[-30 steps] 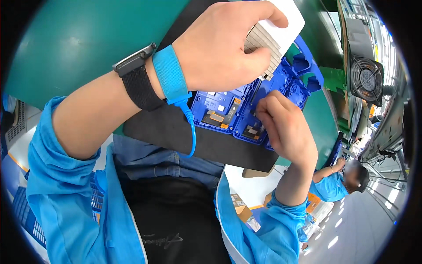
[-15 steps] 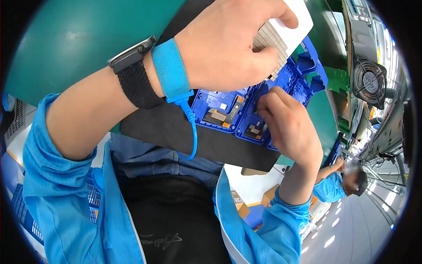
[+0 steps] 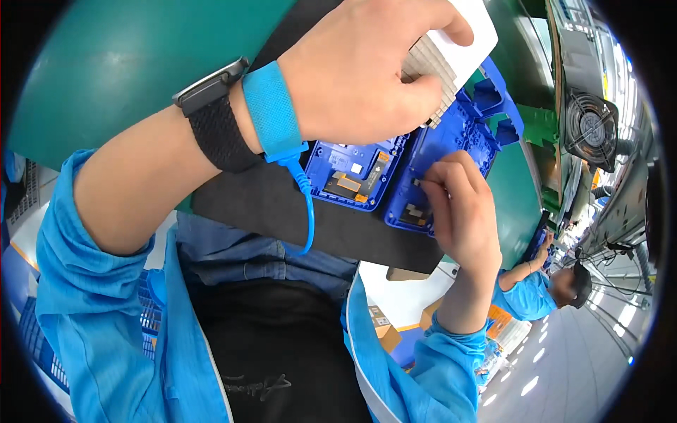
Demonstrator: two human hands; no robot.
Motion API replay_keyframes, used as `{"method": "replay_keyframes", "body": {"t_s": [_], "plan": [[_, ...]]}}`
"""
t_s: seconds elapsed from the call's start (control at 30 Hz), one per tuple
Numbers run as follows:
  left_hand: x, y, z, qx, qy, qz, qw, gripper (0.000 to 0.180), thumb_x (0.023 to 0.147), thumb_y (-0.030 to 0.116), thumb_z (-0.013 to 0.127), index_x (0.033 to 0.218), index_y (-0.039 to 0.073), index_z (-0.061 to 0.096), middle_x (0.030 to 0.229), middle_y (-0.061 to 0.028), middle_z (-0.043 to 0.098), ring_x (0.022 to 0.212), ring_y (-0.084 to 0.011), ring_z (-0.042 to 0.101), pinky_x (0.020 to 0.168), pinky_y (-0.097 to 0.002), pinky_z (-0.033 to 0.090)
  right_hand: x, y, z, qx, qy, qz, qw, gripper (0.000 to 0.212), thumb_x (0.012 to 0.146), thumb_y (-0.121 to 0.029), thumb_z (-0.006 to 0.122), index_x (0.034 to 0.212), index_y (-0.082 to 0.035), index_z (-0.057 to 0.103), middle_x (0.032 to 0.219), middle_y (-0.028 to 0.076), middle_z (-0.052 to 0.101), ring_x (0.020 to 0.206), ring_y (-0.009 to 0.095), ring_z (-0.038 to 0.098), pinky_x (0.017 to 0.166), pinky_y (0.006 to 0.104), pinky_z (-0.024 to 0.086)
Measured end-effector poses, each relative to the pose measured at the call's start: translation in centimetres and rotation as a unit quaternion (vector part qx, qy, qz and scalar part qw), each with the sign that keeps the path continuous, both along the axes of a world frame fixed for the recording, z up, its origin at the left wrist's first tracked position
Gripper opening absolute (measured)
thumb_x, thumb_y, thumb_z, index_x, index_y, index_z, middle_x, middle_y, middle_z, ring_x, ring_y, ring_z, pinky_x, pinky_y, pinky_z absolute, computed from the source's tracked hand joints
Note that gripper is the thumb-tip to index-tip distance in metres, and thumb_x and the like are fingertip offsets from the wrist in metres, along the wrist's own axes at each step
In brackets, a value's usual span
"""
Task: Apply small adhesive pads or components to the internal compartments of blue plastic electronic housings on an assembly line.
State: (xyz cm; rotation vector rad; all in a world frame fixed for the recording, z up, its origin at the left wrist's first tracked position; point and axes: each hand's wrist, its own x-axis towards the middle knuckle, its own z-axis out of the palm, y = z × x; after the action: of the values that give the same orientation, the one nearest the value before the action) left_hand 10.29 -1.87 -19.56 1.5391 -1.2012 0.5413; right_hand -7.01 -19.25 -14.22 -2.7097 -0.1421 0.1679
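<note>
Green table (image 3: 141, 70) spreads beneath the work, with a black mat (image 3: 282, 222) over part of it. Above the mat, the right hand (image 3: 462, 211) has thumb and forefinger brought together at the tips, apparently pinching a pale bit (image 3: 417, 182), too small to make out. Directly under those fingertips lies the right shell (image 3: 427, 146), blue and open, partly covered by both hands. At 9 o'clock from the right hand, just beside that shell, sits the left shell (image 3: 328, 162), also blue, with a black-and-orange flex part (image 3: 371, 180) inside it. At 11 o'clock the left hand (image 3: 367, 74) reaches over both, thumb and fingers bent around a white sheet (image 3: 476, 56) bearing rows of grey pads (image 3: 431, 67); the sheet slants toward 1 o'clock. Its wrist wears a blue strap (image 3: 271, 109) with a cord (image 3: 310, 218) and a watch (image 3: 211, 88). Farther out, a fan (image 3: 591, 128) stands at 2 o'clock from the right hand, and a co-worker (image 3: 525, 296) in blue between 4 and 5.
</note>
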Motion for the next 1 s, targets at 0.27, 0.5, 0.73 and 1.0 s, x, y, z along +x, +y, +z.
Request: {"method": "replay_keyframes", "body": {"t_s": [0.27,0.5,0.73,1.0], "plan": [[0.5,-0.5,0.1,-0.061,0.190,-0.225,0.954,0.038,0.082,0.007,0.061,0.116,-0.008,0.059,0.078,-0.0231,0.064,0.065,-0.0313,0.066,0.063,-0.0384,0.051,-1.8,-0.8,-0.6,0.036,-0.017,-0.048,0.998,0.014,0.085,0.012,0.063,0.094,0.001,0.060,0.093,0.013,0.058,0.078,0.025,0.057,0.070,0.0335,0.049],[-0.1,0.7,1.5,0.034,0.363,-0.161,0.917,0.038,0.081,0.008,0.061,0.116,-0.008,0.060,0.078,-0.0231,0.064,0.061,-0.0295,0.063,0.062,-0.0380,0.051,-1.1,-0.5,-0.6,0.011,-0.019,-0.006,1.000,0.017,0.083,0.013,0.066,0.095,0.001,0.060,0.095,0.013,0.059,0.082,0.027,0.058,0.072,0.0346,0.049],[0.2,-0.1,0.4,-0.026,0.033,-0.069,0.997,0.039,0.081,0.007,0.060,0.117,-0.009,0.059,0.076,-0.0227,0.065,0.062,-0.0281,0.065,0.061,-0.0372,0.051,-1.1,-0.3,-0.5,-0.002,-0.021,-0.002,1.000,0.016,0.081,0.011,0.064,0.091,0.001,0.058,0.094,0.013,0.058,0.084,0.031,0.056,0.075,0.0372,0.047],[0.0,-0.1,0.2,-0.018,0.056,-0.083,0.995,0.038,0.081,0.005,0.059,0.116,-0.010,0.059,0.074,-0.0221,0.065,0.060,-0.0286,0.067,0.060,-0.0378,0.052,-1.5,-0.9,1.2,-0.009,0.051,0.006,0.999,0.017,0.079,0.008,0.070,0.090,-0.002,0.062,0.097,0.012,0.057,0.089,0.032,0.054,0.076,0.0398,0.047]]}}
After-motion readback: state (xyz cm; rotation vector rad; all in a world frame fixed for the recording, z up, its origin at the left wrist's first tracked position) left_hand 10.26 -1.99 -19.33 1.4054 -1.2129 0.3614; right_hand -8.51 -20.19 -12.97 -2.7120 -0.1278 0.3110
